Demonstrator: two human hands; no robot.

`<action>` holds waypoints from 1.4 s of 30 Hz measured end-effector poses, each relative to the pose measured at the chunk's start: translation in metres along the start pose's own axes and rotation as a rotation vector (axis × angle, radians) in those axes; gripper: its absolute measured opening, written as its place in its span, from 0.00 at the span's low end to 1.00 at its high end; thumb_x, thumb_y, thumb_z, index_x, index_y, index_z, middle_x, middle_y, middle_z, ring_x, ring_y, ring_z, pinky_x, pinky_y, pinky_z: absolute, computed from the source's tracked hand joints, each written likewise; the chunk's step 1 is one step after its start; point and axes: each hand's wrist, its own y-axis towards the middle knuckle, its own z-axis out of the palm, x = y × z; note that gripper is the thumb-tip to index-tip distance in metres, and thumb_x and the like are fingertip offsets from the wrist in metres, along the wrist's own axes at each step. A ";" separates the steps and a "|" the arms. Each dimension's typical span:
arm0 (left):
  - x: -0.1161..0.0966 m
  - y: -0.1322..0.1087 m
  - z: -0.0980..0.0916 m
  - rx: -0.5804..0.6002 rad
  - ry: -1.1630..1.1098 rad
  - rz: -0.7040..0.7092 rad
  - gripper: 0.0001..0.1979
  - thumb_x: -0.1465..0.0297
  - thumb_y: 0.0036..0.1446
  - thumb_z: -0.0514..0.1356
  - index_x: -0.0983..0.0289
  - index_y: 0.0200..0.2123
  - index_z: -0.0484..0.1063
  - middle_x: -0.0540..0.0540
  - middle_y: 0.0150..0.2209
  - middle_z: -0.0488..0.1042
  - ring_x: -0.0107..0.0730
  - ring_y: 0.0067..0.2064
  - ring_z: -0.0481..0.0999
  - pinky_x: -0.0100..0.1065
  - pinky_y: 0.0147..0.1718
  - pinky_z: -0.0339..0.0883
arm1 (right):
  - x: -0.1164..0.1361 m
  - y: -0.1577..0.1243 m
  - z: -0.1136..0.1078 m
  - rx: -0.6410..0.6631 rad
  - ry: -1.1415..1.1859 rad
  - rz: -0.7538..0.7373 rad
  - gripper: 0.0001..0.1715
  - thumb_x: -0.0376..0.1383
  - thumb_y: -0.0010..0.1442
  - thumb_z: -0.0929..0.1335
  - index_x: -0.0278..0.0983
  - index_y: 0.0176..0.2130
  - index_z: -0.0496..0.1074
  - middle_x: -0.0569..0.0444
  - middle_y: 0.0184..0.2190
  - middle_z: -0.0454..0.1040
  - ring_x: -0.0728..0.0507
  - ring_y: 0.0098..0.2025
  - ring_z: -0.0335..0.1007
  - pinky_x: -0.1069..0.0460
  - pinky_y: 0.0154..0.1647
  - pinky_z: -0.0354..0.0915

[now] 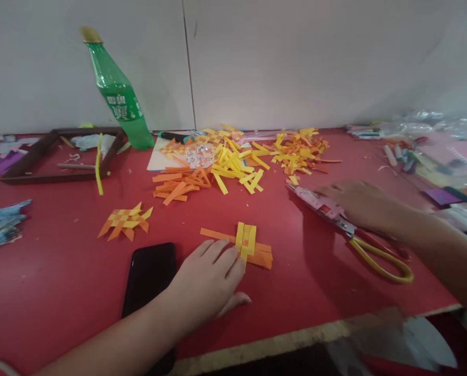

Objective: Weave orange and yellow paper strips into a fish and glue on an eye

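My left hand (210,284) lies flat on the red table (61,271), fingers stretched out, its fingertips pressing the near edge of a small weave of yellow and orange paper strips (244,246). My right hand (360,203) reaches over the scissors (350,230) with yellow and red handles, its fingers resting on the pink-covered blades; the hand is blurred. A finished woven piece (126,222) sits to the left. Loose orange and yellow strips (225,167) are heaped further back.
A black phone (149,277) lies by my left wrist. A green bottle (118,94) leans at the back wall beside a dark wooden frame (41,162). Pens and plastic bags (409,146) crowd the right side. Blue paper (0,224) sits at the left edge.
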 end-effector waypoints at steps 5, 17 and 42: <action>-0.001 -0.001 0.000 -0.074 -0.002 0.008 0.26 0.52 0.54 0.67 0.69 0.43 0.76 0.61 0.45 0.80 0.52 0.49 0.77 0.47 0.48 0.73 | 0.064 -0.005 -0.031 -0.130 -0.096 -0.135 0.27 0.26 0.59 0.62 0.36 0.57 0.69 0.38 0.47 0.75 0.31 0.50 0.69 0.40 0.48 0.63; -0.005 0.000 -0.003 -0.058 0.053 0.012 0.27 0.47 0.53 0.64 0.67 0.38 0.78 0.59 0.38 0.80 0.42 0.35 0.74 0.40 0.32 0.71 | 0.193 0.043 -0.038 0.129 0.589 -0.593 0.37 0.27 0.58 0.64 0.38 0.66 0.59 0.44 0.56 0.72 0.40 0.56 0.68 0.46 0.51 0.67; -0.003 0.004 -0.004 0.048 -0.056 -0.038 0.37 0.48 0.55 0.63 0.75 0.56 0.69 0.64 0.44 0.77 0.50 0.43 0.75 0.47 0.39 0.73 | 0.134 0.002 0.018 -0.359 0.508 -0.771 0.13 0.29 0.66 0.64 0.37 0.43 0.78 0.50 0.36 0.79 0.43 0.40 0.68 0.47 0.44 0.64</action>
